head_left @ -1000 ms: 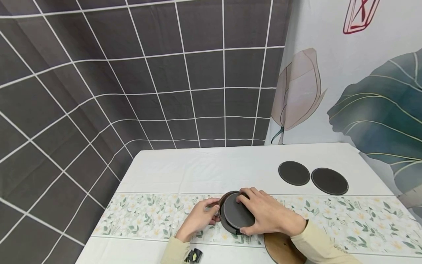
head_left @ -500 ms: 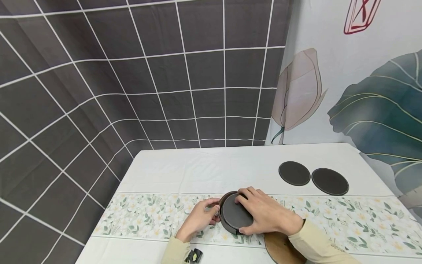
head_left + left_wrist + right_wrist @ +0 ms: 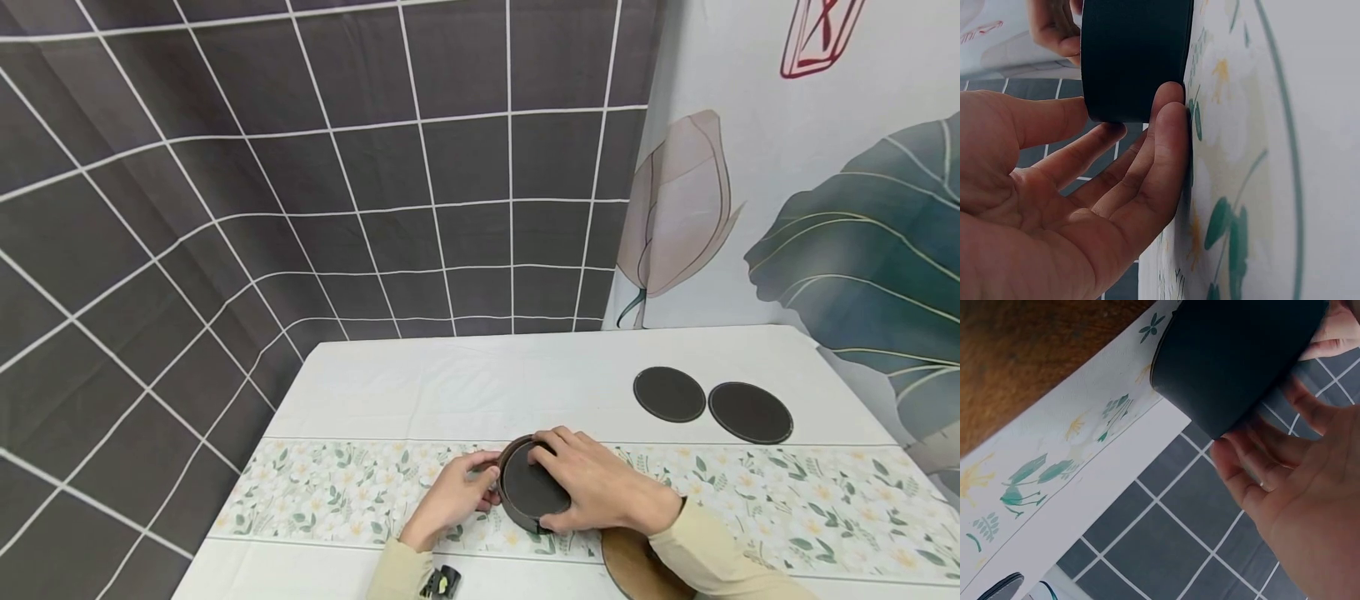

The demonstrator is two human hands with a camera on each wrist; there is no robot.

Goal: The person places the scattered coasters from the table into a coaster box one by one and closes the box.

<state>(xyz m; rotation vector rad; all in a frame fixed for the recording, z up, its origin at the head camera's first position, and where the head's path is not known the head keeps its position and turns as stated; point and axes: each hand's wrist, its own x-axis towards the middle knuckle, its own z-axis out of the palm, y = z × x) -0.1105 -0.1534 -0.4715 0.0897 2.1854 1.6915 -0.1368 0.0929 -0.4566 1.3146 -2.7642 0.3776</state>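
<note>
A dark round coaster holder (image 3: 516, 514) stands on the floral band of the tablecloth. My left hand (image 3: 453, 496) holds its left side, thumb at the upper rim and fingers low against the wall (image 3: 1135, 56). Inside the rim lies a black round coaster (image 3: 528, 492). From the right, my right hand (image 3: 603, 483) spans the coaster, with its thumb at the near edge and curved fingers at the far edge. In the right wrist view its fingertips (image 3: 1222, 450) are right at the holder's upper rim, and one finger is blurred. The coaster's right part is hidden under that hand.
Two more black round coasters (image 3: 670, 394) lie side by side at the back right of the white table (image 3: 450, 383). A round brown wooden piece (image 3: 637, 567) sits near the front, partly under the right forearm. Dark gridded cloth (image 3: 465, 167) hangs behind the table.
The coaster under my right hand has shifted left and down, from overlapping the holder's rim to lying within it. My right hand moved slightly left with it; the left hand stayed put.
</note>
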